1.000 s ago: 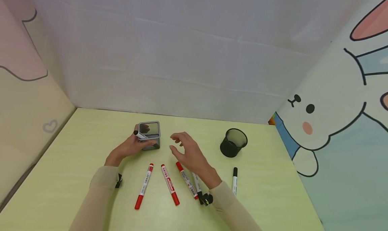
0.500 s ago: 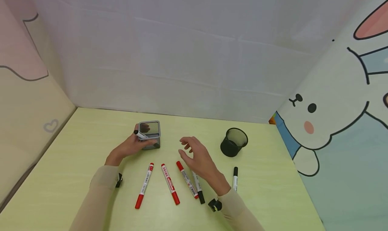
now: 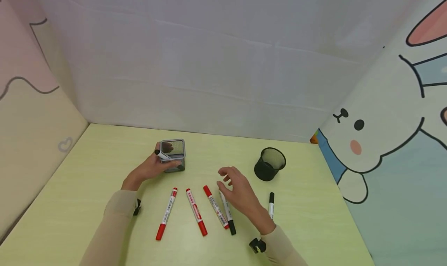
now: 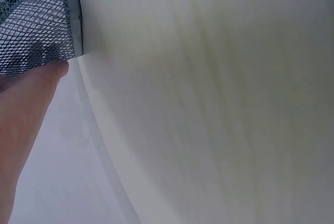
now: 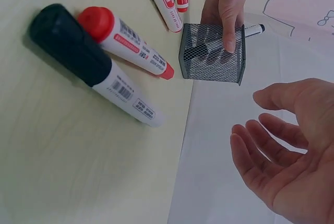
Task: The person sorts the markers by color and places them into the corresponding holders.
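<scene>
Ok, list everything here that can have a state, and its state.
Square mesh holder: upright, gripped
Holder's marker: leaning
Round black cup: upright
Three red markers: lying, capped
Black marker beside red one: lying, capped
Other black marker: lying, partly hidden
Left hand: gripping holder
Right hand: relaxed, holding nothing

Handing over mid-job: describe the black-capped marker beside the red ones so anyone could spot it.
On the yellow-green table, find the three red markers. Just right of the rightmost lies a white-barrelled marker, its black cap toward the near side. Unlike the loose black-capped marker farther right, whose cap points away, this one lies beside a red one.
</scene>
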`<action>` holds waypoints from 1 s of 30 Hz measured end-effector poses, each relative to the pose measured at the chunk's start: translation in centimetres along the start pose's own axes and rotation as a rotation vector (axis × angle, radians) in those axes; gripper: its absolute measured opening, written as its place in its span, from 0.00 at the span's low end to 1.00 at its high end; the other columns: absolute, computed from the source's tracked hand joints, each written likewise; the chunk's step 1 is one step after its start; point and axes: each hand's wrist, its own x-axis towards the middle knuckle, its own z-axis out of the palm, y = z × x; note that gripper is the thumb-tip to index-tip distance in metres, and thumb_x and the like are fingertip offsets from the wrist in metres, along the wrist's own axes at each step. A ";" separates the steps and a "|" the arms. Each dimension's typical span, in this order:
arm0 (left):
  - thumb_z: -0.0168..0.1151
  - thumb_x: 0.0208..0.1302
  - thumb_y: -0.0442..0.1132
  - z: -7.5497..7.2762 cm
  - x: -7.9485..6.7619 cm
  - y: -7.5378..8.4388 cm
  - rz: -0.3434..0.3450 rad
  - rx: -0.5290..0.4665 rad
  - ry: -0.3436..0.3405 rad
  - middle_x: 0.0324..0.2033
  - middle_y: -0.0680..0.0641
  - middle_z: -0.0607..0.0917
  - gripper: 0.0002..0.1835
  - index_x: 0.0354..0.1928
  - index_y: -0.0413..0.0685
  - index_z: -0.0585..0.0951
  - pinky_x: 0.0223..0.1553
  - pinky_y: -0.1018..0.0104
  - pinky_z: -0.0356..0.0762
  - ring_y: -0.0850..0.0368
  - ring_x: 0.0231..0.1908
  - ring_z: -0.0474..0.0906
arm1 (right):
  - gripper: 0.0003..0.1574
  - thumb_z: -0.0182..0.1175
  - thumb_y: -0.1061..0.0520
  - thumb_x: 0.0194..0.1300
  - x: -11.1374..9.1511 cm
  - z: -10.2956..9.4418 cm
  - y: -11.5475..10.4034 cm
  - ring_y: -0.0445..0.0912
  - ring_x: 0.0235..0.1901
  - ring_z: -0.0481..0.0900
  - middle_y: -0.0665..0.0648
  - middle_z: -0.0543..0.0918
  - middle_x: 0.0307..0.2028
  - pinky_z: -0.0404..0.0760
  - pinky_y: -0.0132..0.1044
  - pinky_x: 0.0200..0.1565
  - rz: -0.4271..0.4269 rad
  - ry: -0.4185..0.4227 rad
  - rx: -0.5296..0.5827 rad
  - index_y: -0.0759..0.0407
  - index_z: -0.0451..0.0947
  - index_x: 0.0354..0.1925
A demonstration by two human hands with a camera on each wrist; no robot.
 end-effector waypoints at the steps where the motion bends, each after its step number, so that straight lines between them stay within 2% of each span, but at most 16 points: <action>1: 0.67 0.70 0.33 0.0 0.0 0.0 -0.004 0.006 0.006 0.65 0.25 0.67 0.43 0.72 0.34 0.47 0.52 0.77 0.73 0.34 0.62 0.71 | 0.18 0.66 0.62 0.70 -0.1 -0.1 0.1 0.50 0.44 0.82 0.57 0.81 0.48 0.84 0.48 0.46 0.006 -0.003 0.004 0.60 0.77 0.56; 10: 0.67 0.69 0.31 -0.4 0.1 0.1 0.001 -0.008 0.003 0.64 0.23 0.66 0.41 0.69 0.31 0.49 0.51 0.78 0.73 0.32 0.61 0.70 | 0.17 0.67 0.62 0.69 -1.4 -0.2 1.0 0.52 0.44 0.82 0.62 0.82 0.49 0.85 0.47 0.45 0.067 -0.034 -0.012 0.60 0.77 0.55; 19: 0.68 0.68 0.32 -0.6 0.1 -0.2 -0.019 0.010 0.018 0.64 0.25 0.67 0.40 0.68 0.34 0.50 0.51 0.78 0.72 0.35 0.61 0.70 | 0.20 0.67 0.61 0.69 -2.2 -0.3 1.4 0.53 0.43 0.82 0.63 0.82 0.49 0.85 0.48 0.45 0.151 -0.081 0.006 0.64 0.76 0.57; 24: 0.68 0.69 0.32 -0.5 0.0 -0.2 -0.003 0.019 0.022 0.64 0.25 0.67 0.39 0.68 0.33 0.51 0.51 0.77 0.72 0.36 0.61 0.70 | 0.22 0.68 0.61 0.68 -2.7 0.0 1.5 0.51 0.42 0.82 0.62 0.81 0.49 0.85 0.46 0.44 0.193 -0.112 0.014 0.64 0.76 0.58; 30: 0.68 0.69 0.33 -0.5 -0.1 -0.1 -0.017 0.031 0.033 0.64 0.27 0.66 0.39 0.68 0.35 0.52 0.52 0.77 0.71 0.37 0.61 0.69 | 0.24 0.69 0.61 0.68 -3.1 0.5 1.7 0.51 0.43 0.82 0.60 0.81 0.50 0.85 0.44 0.44 0.229 -0.158 0.022 0.64 0.75 0.59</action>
